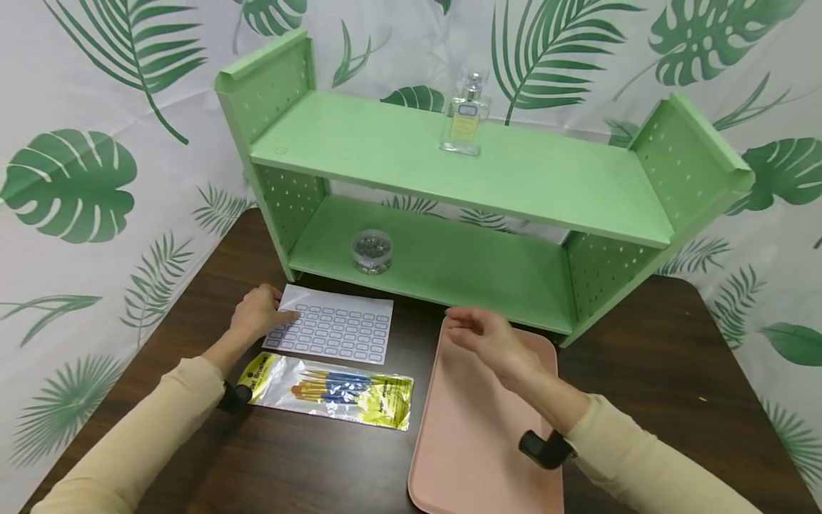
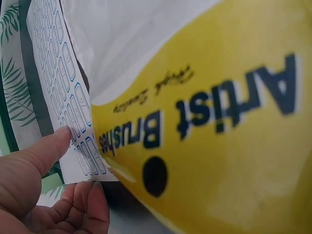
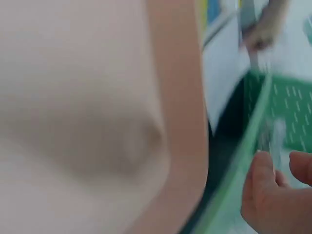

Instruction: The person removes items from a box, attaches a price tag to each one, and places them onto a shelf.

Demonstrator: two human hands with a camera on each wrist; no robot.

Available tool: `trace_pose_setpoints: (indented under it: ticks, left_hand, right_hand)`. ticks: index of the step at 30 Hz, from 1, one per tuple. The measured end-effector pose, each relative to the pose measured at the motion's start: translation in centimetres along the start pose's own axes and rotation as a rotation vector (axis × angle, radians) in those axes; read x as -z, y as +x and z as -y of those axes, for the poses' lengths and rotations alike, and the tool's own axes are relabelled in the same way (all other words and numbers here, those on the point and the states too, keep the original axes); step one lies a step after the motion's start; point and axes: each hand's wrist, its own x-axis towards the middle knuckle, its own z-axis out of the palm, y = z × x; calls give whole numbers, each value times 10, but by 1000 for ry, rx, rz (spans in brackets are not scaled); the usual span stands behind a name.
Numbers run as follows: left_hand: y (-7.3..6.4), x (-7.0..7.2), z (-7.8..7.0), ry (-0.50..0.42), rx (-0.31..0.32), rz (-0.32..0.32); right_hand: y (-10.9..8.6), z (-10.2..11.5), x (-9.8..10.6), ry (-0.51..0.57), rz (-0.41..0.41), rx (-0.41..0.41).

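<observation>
My left hand (image 1: 257, 311) pinches the left edge of a white sheet of labels (image 1: 334, 325), printed with rows of small blue-outlined boxes. In the left wrist view the thumb (image 2: 41, 151) lies on the labels and the fingertips (image 2: 92, 200) are curled at the sheet's edge. Just in front of the sheet lies a clear and yellow packet of artist brushes (image 1: 334, 389). My right hand (image 1: 494, 346) hovers over the far end of a pink tray (image 1: 475, 457), its fingers loosely bent with nothing seen between them. The right wrist view is blurred.
A green two-tier shelf (image 1: 398, 153) stands at the back of the dark table (image 1: 616, 357). On its upper board is a glass perfume bottle (image 1: 464, 118) with a small label. A round clear container (image 1: 372, 253) of small pieces sits on the lower board.
</observation>
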Motion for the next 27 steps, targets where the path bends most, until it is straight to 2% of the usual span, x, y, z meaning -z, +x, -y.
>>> trace_pose_setpoints:
  ticks: [2,4,7,10,15,27]
  left_hand:
    - [0,-2,1,-2,4,-3]
    - [0,-5,1,-3,7,-7]
    - [0,-7,1,-6,6,-12]
    - [0,-8,0,-7,-1,-17]
    - [0,-6,-1,-1,-7,-30]
    - [0,-3,1,7,2,-38]
  right_hand:
    - [19,2,-22,63,69,-79]
    - [36,1,-41,70,91,-148]
    - [57,-4,-61,50,79,-224]
    - [72,-8,-75,56,28,-283]
    - [86,-13,-86,96,-49,-312]
    - [98,-14,-97,139,-113,-341]
